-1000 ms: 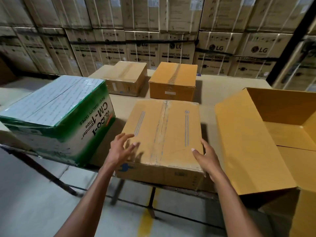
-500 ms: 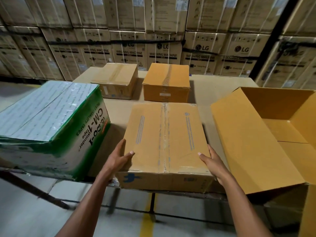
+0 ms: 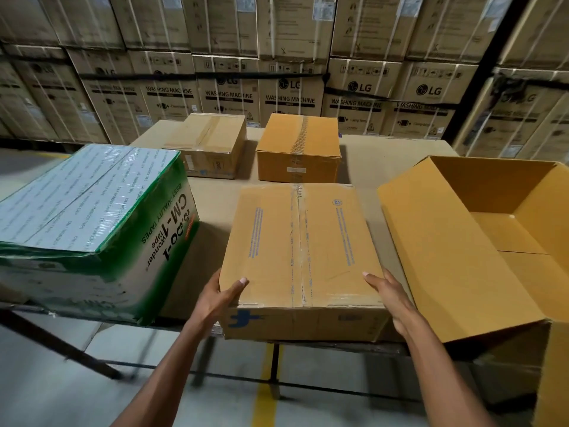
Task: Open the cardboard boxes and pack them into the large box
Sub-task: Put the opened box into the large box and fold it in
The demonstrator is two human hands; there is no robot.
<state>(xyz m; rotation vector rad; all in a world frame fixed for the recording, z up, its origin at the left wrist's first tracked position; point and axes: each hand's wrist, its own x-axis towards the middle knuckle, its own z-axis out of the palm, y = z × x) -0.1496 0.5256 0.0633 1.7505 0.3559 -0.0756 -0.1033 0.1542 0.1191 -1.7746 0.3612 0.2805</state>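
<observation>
From the head camera, a taped cardboard box [image 3: 300,257] sits on the counter [image 3: 385,167], right in front of the person. Its near end hangs a bit over the counter's edge. The left hand [image 3: 217,298] holds the box's near left corner, with the thumb on top. The right hand [image 3: 389,295] holds the near right corner the same way. The hands are far apart and the box is pressed between them.

The box's long side runs away from the person, and a strip of tape goes down the middle of its top. It is still shut. The large box [image 3: 455,251] stands open just to the right, so the right hand is nearer to it. I think the tape must be opened first, and then the box would go to the right.

A green tape box [image 3: 92,229] sits to the left. Two more shut boxes, a pale one [image 3: 209,143] and an orange one [image 3: 298,146], wait farther back.
</observation>
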